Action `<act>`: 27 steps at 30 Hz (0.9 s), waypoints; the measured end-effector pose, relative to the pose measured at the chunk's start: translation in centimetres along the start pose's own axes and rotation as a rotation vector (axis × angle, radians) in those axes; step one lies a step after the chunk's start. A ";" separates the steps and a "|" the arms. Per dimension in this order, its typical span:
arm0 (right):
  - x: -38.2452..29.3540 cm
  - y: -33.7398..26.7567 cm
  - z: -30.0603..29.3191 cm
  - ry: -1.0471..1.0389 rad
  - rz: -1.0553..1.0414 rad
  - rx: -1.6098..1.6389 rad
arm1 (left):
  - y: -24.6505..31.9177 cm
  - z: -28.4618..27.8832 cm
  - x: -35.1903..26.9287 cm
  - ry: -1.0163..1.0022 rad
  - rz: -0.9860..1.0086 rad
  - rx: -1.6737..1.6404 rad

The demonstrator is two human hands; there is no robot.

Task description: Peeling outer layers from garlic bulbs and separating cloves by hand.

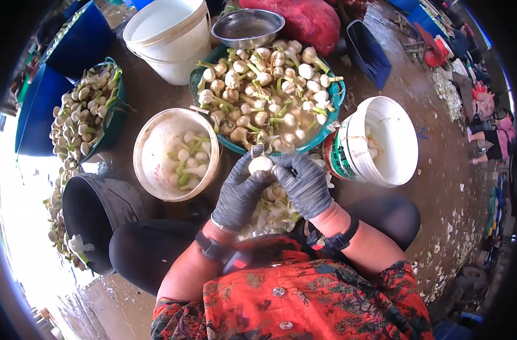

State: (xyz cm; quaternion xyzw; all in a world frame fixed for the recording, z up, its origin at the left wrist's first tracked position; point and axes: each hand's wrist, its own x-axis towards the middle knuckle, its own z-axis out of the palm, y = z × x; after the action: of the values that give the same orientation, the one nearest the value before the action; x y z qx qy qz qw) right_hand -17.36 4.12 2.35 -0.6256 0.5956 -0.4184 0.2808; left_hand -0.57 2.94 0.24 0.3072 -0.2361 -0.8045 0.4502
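Observation:
In a grey knit glove, my left hand (241,191) holds a white garlic bulb (260,165) in front of my lap. My right hand (303,182), gloved alike, has its fingertips at the bulb's right side. Just beyond both hands sits a green plastic basin (339,104) of garlic bulbs (262,78) with green stems, partly in cloudy water. Below my hands lies a heap of garlic peelings (275,206), partly hidden by the gloves. At the left, a white bucket (145,157) contains peeled bulbs in water (190,159).
At the right, a white bucket (394,140) leans over with a few bulbs inside. A steel bowl (245,32), a red mesh sack (301,21) and a large white bucket (169,38) stand behind the basin. A black bucket (101,216) lies tipped by my left knee. People sit farther right.

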 end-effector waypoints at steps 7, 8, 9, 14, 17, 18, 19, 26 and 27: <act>1.8 1.7 -1.2 0.036 0.092 -0.026 | -0.9 0.1 0.4 0.025 0.022 -0.085; 2.1 1.7 -1.6 0.055 0.063 -0.086 | -1.0 0.0 0.6 0.036 0.039 -0.102; 2.3 1.6 -2.0 0.059 0.115 -0.163 | -1.1 0.0 0.7 0.045 0.048 -0.119; 1.1 0.2 -2.0 -0.015 -0.193 -0.318 | -1.7 0.3 1.0 0.113 0.080 0.060; 0.6 0.4 -1.3 0.020 -0.222 -0.377 | -1.9 0.6 0.9 0.097 0.101 0.176; 0.5 0.6 -1.2 0.042 -0.235 -0.397 | -1.8 0.6 0.8 0.077 0.098 0.158; 0.4 0.9 -1.1 0.041 -0.217 -0.357 | -1.7 0.6 0.6 0.060 0.097 0.143; 3.7 2.6 -4.4 0.149 0.210 -0.333 | -0.7 -0.1 0.1 -0.107 -0.041 -0.223; 4.1 2.4 -5.0 0.169 0.294 -0.288 | -0.7 -0.1 0.2 -0.094 -0.033 -0.201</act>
State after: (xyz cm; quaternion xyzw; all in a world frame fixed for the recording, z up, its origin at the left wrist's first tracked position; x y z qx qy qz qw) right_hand -23.12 0.46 3.50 -0.5284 0.7554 -0.3345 0.1957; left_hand -0.97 3.11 -0.32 0.2261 -0.1701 -0.8450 0.4538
